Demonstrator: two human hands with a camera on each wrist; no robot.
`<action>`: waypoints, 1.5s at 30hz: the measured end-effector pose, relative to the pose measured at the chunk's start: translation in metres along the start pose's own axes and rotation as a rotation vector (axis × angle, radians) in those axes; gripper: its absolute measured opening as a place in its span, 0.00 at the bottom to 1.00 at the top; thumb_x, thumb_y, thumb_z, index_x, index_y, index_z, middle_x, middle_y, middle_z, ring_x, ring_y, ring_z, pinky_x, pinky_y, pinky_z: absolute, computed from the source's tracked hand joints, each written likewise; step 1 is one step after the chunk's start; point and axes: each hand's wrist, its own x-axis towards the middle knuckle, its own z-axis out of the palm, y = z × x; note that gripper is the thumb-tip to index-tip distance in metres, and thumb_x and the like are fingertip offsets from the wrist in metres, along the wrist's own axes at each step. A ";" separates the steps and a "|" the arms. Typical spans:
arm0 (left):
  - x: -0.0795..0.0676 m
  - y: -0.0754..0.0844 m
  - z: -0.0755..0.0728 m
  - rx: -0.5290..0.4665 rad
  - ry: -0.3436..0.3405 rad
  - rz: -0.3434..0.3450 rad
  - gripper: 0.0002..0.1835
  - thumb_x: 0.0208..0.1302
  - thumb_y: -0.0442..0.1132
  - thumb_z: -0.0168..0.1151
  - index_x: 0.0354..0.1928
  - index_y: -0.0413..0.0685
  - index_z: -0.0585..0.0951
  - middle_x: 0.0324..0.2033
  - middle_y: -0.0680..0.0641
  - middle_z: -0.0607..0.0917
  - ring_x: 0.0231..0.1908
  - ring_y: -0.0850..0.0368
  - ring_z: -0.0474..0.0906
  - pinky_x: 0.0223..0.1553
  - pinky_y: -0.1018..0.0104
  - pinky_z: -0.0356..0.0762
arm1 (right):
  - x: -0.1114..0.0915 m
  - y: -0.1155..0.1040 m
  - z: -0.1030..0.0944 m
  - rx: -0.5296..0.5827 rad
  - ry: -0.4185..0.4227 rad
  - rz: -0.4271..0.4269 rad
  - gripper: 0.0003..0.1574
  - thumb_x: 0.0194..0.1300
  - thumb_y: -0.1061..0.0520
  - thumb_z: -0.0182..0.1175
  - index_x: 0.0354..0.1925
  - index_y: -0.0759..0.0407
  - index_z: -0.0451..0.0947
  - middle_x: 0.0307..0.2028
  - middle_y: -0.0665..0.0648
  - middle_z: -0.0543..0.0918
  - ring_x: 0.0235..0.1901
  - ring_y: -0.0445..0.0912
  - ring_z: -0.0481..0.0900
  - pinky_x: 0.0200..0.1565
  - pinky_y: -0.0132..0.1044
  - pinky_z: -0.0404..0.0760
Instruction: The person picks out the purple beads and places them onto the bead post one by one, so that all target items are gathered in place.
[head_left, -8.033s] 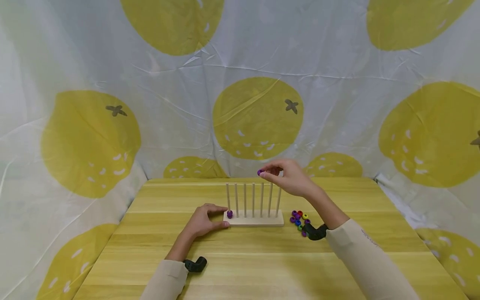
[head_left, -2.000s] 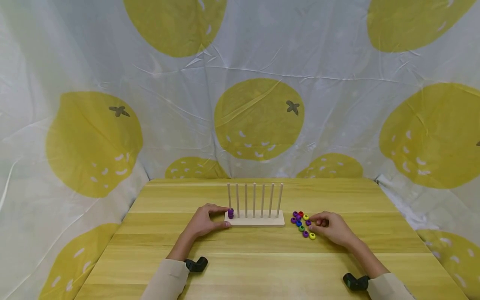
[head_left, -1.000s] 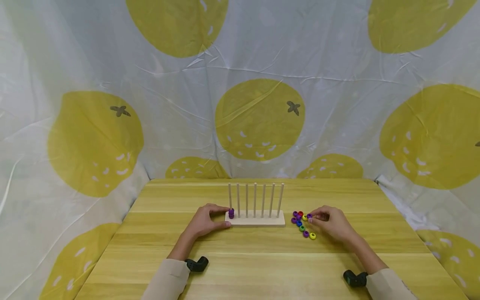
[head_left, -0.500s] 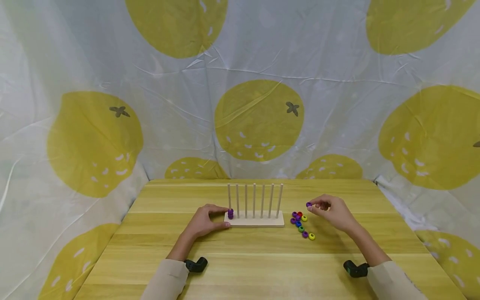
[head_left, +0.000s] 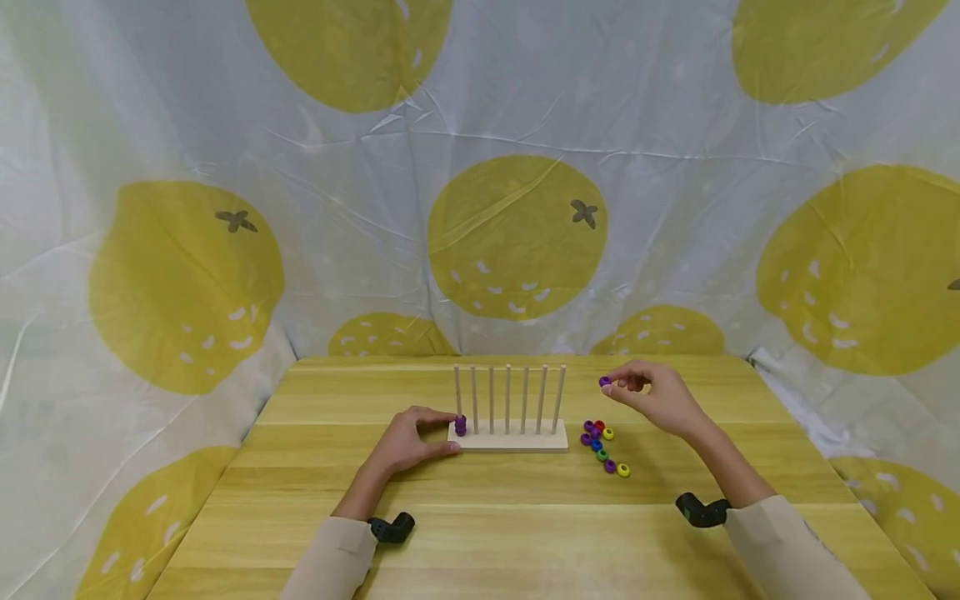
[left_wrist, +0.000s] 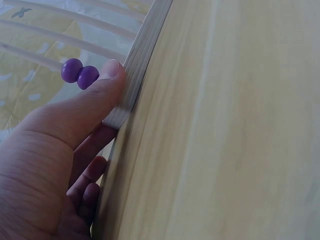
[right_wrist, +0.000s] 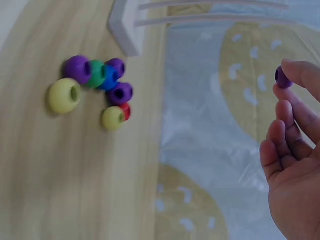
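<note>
Upright on the table stands a wooden peg rack [head_left: 512, 443] with a row of thin pegs. Two purple beads [head_left: 461, 426] are stacked low on its leftmost peg; the left wrist view shows the same beads [left_wrist: 79, 74]. My left hand [head_left: 405, 443] holds the left end of the rack's base, thumb at the front and fingers behind. My right hand [head_left: 660, 402] is raised above the table, right of the rack. Between thumb and index finger it pinches a purple bead [right_wrist: 283, 77], the other fingers loosely curled.
Right of the rack, several loose beads lie in a cluster on the table: purple ones [head_left: 610, 467], a red bead [head_left: 599, 425], a blue bead [head_left: 596, 446], a green bead [head_left: 602, 456] and yellow ones [head_left: 623, 470]. A lemon-print curtain [head_left: 517, 242] hangs behind the table [head_left: 480, 542].
The right hand has picked a purple bead from the cluster and lifted it up and leftward. Since the oldest frame, a second purple bead has joined the leftmost peg. The left hand stays put.
</note>
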 end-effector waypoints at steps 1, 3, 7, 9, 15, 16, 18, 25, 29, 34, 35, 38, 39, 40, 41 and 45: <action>0.000 0.000 0.000 0.001 0.001 0.001 0.30 0.49 0.63 0.81 0.56 0.71 0.87 0.55 0.58 0.87 0.62 0.51 0.79 0.67 0.47 0.73 | 0.003 -0.004 -0.001 -0.003 0.001 -0.008 0.14 0.69 0.41 0.68 0.47 0.46 0.88 0.34 0.50 0.81 0.35 0.48 0.74 0.34 0.36 0.72; 0.000 0.000 -0.001 0.003 0.004 -0.002 0.30 0.48 0.62 0.81 0.56 0.70 0.87 0.55 0.57 0.87 0.62 0.51 0.79 0.67 0.47 0.73 | 0.008 -0.013 -0.001 -0.002 0.000 -0.026 0.14 0.69 0.41 0.68 0.47 0.45 0.88 0.35 0.50 0.82 0.36 0.48 0.74 0.34 0.36 0.73; -0.001 0.001 -0.001 0.005 0.006 -0.009 0.30 0.48 0.62 0.81 0.56 0.70 0.87 0.55 0.57 0.87 0.62 0.51 0.78 0.68 0.47 0.73 | 0.017 -0.031 0.000 0.018 -0.011 -0.062 0.15 0.68 0.40 0.69 0.47 0.44 0.88 0.35 0.49 0.82 0.37 0.49 0.76 0.36 0.38 0.74; -0.001 0.001 -0.001 0.009 0.007 -0.011 0.30 0.48 0.63 0.81 0.56 0.71 0.87 0.55 0.57 0.87 0.62 0.51 0.78 0.68 0.47 0.73 | 0.022 -0.039 0.002 0.034 -0.018 -0.079 0.16 0.68 0.40 0.69 0.48 0.45 0.88 0.36 0.49 0.82 0.37 0.48 0.76 0.36 0.38 0.74; -0.002 0.003 -0.001 -0.008 0.001 -0.008 0.29 0.48 0.62 0.81 0.56 0.72 0.87 0.55 0.57 0.87 0.61 0.51 0.79 0.67 0.47 0.74 | 0.033 -0.059 0.010 0.071 -0.025 -0.128 0.13 0.68 0.42 0.69 0.47 0.44 0.88 0.36 0.49 0.82 0.37 0.49 0.75 0.37 0.39 0.74; -0.002 0.004 -0.001 -0.012 0.001 -0.008 0.29 0.49 0.62 0.81 0.56 0.72 0.87 0.55 0.57 0.87 0.61 0.51 0.79 0.66 0.47 0.74 | 0.035 -0.062 0.011 0.073 -0.026 -0.134 0.12 0.68 0.42 0.69 0.46 0.43 0.88 0.36 0.48 0.82 0.37 0.49 0.75 0.37 0.40 0.75; -0.002 0.005 -0.001 -0.011 0.000 -0.010 0.29 0.49 0.61 0.81 0.56 0.72 0.87 0.55 0.57 0.87 0.61 0.51 0.79 0.66 0.47 0.74 | 0.039 -0.067 0.013 0.078 -0.027 -0.145 0.12 0.68 0.42 0.69 0.46 0.43 0.88 0.36 0.48 0.82 0.37 0.49 0.75 0.37 0.40 0.75; -0.002 0.005 -0.002 -0.015 0.000 -0.008 0.29 0.49 0.62 0.81 0.56 0.70 0.87 0.55 0.56 0.87 0.61 0.51 0.79 0.65 0.45 0.75 | 0.051 -0.090 0.026 0.075 -0.062 -0.173 0.14 0.68 0.40 0.68 0.48 0.41 0.88 0.37 0.47 0.82 0.38 0.48 0.73 0.40 0.43 0.74; -0.002 0.003 -0.002 -0.012 -0.007 -0.002 0.29 0.49 0.62 0.81 0.56 0.71 0.87 0.55 0.57 0.87 0.60 0.52 0.79 0.65 0.47 0.75 | 0.058 -0.101 0.033 0.070 -0.073 -0.179 0.14 0.68 0.40 0.68 0.48 0.42 0.88 0.37 0.47 0.82 0.37 0.48 0.73 0.41 0.44 0.74; -0.002 0.003 -0.002 -0.008 -0.002 -0.002 0.29 0.48 0.63 0.81 0.55 0.72 0.87 0.54 0.58 0.87 0.60 0.52 0.79 0.65 0.47 0.75 | 0.069 -0.113 0.044 0.064 -0.099 -0.216 0.12 0.69 0.42 0.68 0.47 0.42 0.88 0.36 0.47 0.82 0.36 0.48 0.74 0.40 0.44 0.74; -0.002 0.003 -0.002 -0.012 -0.001 -0.005 0.29 0.48 0.63 0.81 0.55 0.72 0.87 0.54 0.58 0.87 0.60 0.52 0.79 0.65 0.47 0.75 | 0.071 -0.116 0.047 0.065 -0.105 -0.227 0.12 0.70 0.42 0.67 0.47 0.43 0.88 0.36 0.46 0.82 0.36 0.48 0.74 0.40 0.43 0.75; -0.002 0.004 -0.002 -0.026 0.002 -0.010 0.29 0.48 0.63 0.81 0.54 0.72 0.87 0.54 0.58 0.88 0.59 0.52 0.79 0.65 0.46 0.75 | 0.077 -0.123 0.054 0.074 -0.126 -0.265 0.12 0.70 0.44 0.67 0.48 0.45 0.89 0.35 0.47 0.83 0.35 0.47 0.74 0.40 0.43 0.75; -0.002 0.004 -0.001 -0.028 0.003 -0.010 0.29 0.48 0.62 0.81 0.54 0.72 0.87 0.53 0.59 0.88 0.59 0.52 0.79 0.65 0.46 0.75 | 0.078 -0.126 0.057 0.073 -0.133 -0.275 0.12 0.70 0.45 0.67 0.48 0.46 0.89 0.36 0.47 0.83 0.35 0.47 0.74 0.40 0.42 0.75; -0.002 0.004 -0.001 -0.028 0.003 -0.008 0.28 0.48 0.62 0.81 0.54 0.72 0.87 0.53 0.59 0.88 0.59 0.52 0.79 0.65 0.46 0.74 | 0.080 -0.128 0.060 0.076 -0.140 -0.285 0.12 0.70 0.46 0.67 0.48 0.47 0.89 0.36 0.48 0.83 0.35 0.47 0.74 0.40 0.42 0.75; -0.002 0.004 -0.001 -0.028 0.004 -0.006 0.28 0.48 0.62 0.81 0.54 0.71 0.87 0.53 0.59 0.88 0.59 0.52 0.80 0.65 0.47 0.75 | 0.081 -0.131 0.062 0.079 -0.148 -0.292 0.12 0.70 0.46 0.67 0.48 0.47 0.89 0.36 0.48 0.83 0.36 0.46 0.74 0.40 0.41 0.75; -0.001 0.004 0.000 -0.018 0.005 0.005 0.29 0.48 0.63 0.81 0.54 0.71 0.87 0.53 0.58 0.88 0.58 0.52 0.80 0.65 0.47 0.75 | 0.085 -0.138 0.072 0.074 -0.167 -0.300 0.12 0.70 0.47 0.68 0.47 0.49 0.90 0.37 0.48 0.84 0.37 0.45 0.75 0.41 0.40 0.76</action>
